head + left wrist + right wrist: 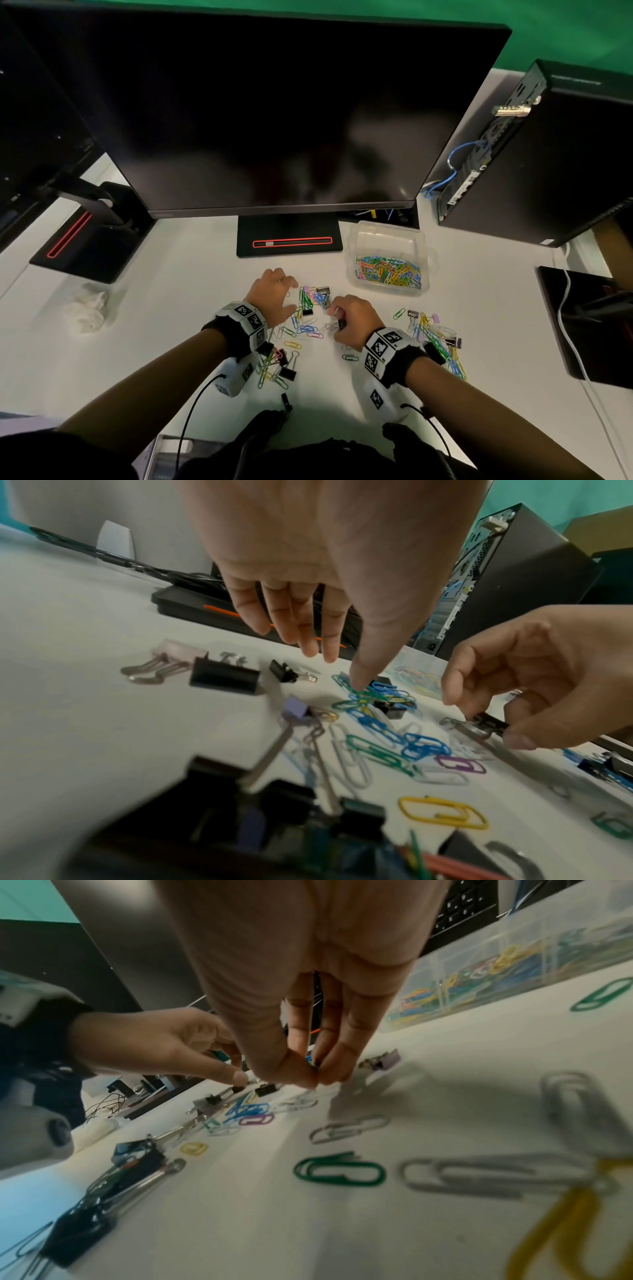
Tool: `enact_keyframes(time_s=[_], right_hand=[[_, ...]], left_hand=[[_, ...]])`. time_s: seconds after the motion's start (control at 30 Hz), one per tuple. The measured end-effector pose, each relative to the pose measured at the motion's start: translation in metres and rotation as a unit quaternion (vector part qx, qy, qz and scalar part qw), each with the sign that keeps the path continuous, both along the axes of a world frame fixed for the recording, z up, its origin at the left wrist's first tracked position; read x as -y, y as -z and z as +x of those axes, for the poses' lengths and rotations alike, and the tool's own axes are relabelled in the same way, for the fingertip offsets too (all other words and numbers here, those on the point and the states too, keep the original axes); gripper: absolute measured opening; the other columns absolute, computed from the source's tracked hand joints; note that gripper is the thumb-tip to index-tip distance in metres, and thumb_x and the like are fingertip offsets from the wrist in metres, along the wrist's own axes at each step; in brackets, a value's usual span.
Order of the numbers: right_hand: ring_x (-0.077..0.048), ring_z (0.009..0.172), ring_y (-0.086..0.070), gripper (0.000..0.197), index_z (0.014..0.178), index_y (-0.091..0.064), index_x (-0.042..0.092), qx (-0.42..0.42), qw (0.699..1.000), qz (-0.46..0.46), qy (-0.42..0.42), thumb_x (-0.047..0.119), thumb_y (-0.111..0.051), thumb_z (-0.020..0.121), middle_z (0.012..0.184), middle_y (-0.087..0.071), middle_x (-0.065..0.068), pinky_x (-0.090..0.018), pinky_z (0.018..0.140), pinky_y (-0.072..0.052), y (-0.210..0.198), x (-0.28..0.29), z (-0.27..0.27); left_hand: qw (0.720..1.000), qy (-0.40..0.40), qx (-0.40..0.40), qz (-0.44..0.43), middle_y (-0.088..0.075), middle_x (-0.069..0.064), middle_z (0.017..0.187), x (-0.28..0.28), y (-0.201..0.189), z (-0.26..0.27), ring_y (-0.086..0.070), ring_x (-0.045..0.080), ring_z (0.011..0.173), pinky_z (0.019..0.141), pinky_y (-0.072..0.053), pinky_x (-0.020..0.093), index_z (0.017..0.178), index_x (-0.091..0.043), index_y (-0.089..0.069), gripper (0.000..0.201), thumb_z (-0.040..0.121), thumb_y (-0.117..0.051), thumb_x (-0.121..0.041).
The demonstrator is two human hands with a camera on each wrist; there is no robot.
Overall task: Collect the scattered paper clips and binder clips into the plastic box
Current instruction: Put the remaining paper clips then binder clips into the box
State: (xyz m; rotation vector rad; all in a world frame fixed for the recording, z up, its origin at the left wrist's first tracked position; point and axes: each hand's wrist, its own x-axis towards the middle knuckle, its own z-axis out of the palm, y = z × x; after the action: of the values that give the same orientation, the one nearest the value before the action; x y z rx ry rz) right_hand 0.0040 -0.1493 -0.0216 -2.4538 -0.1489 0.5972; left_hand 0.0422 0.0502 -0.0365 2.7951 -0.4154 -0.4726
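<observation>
A clear plastic box (384, 240) holding many coloured paper clips stands right of the monitor foot. Loose paper clips and binder clips lie in a heap between my hands (310, 301), under my left wrist (277, 368) and beside my right wrist (435, 339). My left hand (291, 294) hovers with straight fingers, its thumb tip touching green and blue paper clips (363, 696). My right hand (337, 318) pinches a small black binder clip (488, 721) between thumb and fingers just above the desk. In the right wrist view the right hand's fingertips (329, 1079) press together, mostly hiding the clip.
A large dark monitor (274, 120) and its black foot (289, 241) stand behind the clips. A black computer tower (548, 154) stands at the right, a second stand (92, 236) at the left. Crumpled white tissue (89, 308) lies left; a dark pad (589, 325) with a white cable lies right.
</observation>
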Motion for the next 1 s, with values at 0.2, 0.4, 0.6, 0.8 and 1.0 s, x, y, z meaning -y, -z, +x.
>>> enact_keyframes(time_s=[0.2,0.4,0.6,0.8,1.0], right_hand=[[-0.015,0.073,-0.050,0.037,0.096,-0.064,0.014,0.019,1.000,-0.001,0.006,-0.005,-0.060,0.064,0.087,-0.056,0.001,-0.020,0.067,-0.040,-0.001,0.014,-0.002],[-0.017,0.068,-0.057,0.022,0.089,-0.066,0.013,0.029,0.995,0.015,0.089,0.005,-0.070,0.069,0.080,-0.060,0.002,-0.029,0.072,-0.050,-0.006,0.045,0.000],[-0.015,0.074,-0.055,0.019,0.088,-0.065,0.013,0.004,0.992,-0.083,0.100,0.004,-0.063,0.072,0.087,-0.068,-0.003,-0.020,0.071,-0.042,-0.002,0.082,0.006],[-0.018,0.091,-0.059,0.022,0.092,-0.063,0.014,0.004,0.992,-0.114,0.050,0.008,-0.065,0.071,0.100,-0.063,-0.004,-0.026,0.080,-0.050,-0.005,0.072,0.013],[-0.023,0.102,-0.052,0.031,0.109,-0.056,0.014,0.016,0.994,-0.097,-0.050,0.010,-0.061,0.079,0.111,-0.052,-0.008,-0.031,0.087,-0.043,-0.013,0.026,0.027]], left_hand=[[0.999,0.041,-0.019,-0.028,-0.046,0.005,0.128,0.014,-0.001,-0.001,-0.041,0.023,0.118,0.100,-0.039,0.036,0.129,-0.019,-0.047,0.047,0.085,-0.059,-0.028],[0.996,0.066,-0.066,-0.010,-0.028,0.005,0.144,0.018,0.000,0.000,-0.031,0.023,0.132,0.109,-0.036,0.038,0.143,-0.015,-0.028,0.077,0.080,-0.066,-0.036],[0.997,0.052,-0.032,-0.042,-0.041,0.005,0.130,0.020,0.000,-0.003,-0.040,0.022,0.118,0.100,-0.042,0.035,0.126,-0.018,-0.044,0.056,0.079,-0.068,-0.035],[0.991,0.088,-0.075,-0.061,-0.047,0.005,0.121,0.025,-0.002,-0.007,-0.055,0.023,0.103,0.094,-0.047,0.032,0.108,-0.017,-0.059,0.020,0.088,-0.058,-0.018],[0.991,0.076,-0.093,-0.062,-0.052,0.008,0.119,0.027,-0.001,-0.010,-0.060,0.025,0.100,0.087,-0.048,0.031,0.109,-0.013,-0.057,0.020,0.089,-0.056,-0.016]])
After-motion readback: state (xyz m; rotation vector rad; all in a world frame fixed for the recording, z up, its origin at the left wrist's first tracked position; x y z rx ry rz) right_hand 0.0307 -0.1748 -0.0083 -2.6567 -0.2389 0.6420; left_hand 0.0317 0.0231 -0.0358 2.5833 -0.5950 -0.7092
